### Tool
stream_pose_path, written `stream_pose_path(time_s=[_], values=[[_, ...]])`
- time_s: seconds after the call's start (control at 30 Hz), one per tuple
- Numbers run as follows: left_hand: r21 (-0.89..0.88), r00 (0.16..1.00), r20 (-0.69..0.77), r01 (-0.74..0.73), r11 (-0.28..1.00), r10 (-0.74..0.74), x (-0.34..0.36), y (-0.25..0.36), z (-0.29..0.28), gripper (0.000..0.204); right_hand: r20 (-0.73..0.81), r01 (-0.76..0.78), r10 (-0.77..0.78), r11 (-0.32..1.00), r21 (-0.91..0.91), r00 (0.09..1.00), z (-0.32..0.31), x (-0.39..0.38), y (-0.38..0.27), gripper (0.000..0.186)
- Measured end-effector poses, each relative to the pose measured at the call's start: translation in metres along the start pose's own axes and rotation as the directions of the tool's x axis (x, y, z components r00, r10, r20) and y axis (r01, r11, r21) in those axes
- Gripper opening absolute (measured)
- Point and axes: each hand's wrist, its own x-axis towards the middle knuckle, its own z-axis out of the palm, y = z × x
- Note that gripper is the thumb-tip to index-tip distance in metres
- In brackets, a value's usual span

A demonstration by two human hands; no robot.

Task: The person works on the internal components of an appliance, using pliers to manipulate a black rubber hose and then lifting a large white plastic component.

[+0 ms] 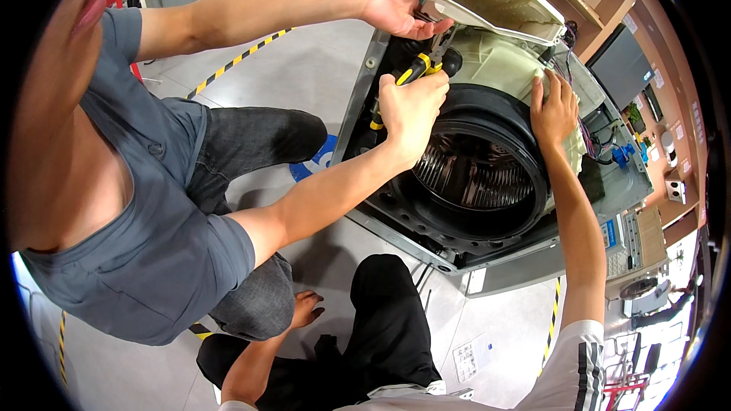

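The washing machine (476,171) stood far right; our right hand (556,113) lay spread on its pale tub (491,65); our left hand (306,309) hung half-open near a co-worker's knee (263,313).

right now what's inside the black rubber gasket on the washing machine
A shiny, ribbed metal drum shows in part inside the black rubber gasket. The gasket's rim covers the rest, so whether anything lies there cannot be seen.

"Floor (335,57), for the record?"
"Grey. Yellow-and-black tape (242,57) at left; round blue marking (304,170), partly hidden; white sheet (466,361) lying toward the bottom."
"Right side?"
"Wooden shelving (576,3), dark screen (620,67), small green plant (635,116) near the screen."
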Motion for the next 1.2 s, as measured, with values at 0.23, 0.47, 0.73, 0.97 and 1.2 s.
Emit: stream_pose_path(time_s=[0.23, 0.47, 0.73, 0.97, 1.2], values=[[-0.003, 1.000, 0.024, -0.007, 1.000, 0.007, 0.002, -0.005, 0.004, 0.036, -0.005, 0.008, -0.008, 1.000, -0.004, 1.000, -0.002, 0.000, 0.000, 0.031], [-0.064, 0.998, -0.061, -0.040, 0.997, 0.036, 0.003, -0.030, 0.044, 0.040, -0.008, 0.005, -0.005, 1.000, 0.002, 1.000, -0.003, 0.000, -0.001, 0.031], [0.016, 0.995, 0.098, 0.016, 1.000, -0.018, -0.002, 0.014, -0.024, 0.042, 0.020, -0.009, 0.008, 1.000, 0.016, 1.000, -0.003, 0.000, -0.003, 0.032], [-0.002, 0.996, 0.087, 0.014, 1.000, -0.014, -0.003, 0.016, -0.026, 0.036, 0.001, 0.007, -0.007, 1.000, 0.016, 1.000, -0.005, 0.000, -0.004, 0.031], [0.015, 0.992, 0.124, 0.017, 1.000, -0.019, -0.002, 0.012, -0.022, 0.039, -0.007, 0.013, -0.013, 1.000, -0.002, 1.000, -0.005, 0.000, -0.003, 0.031]])
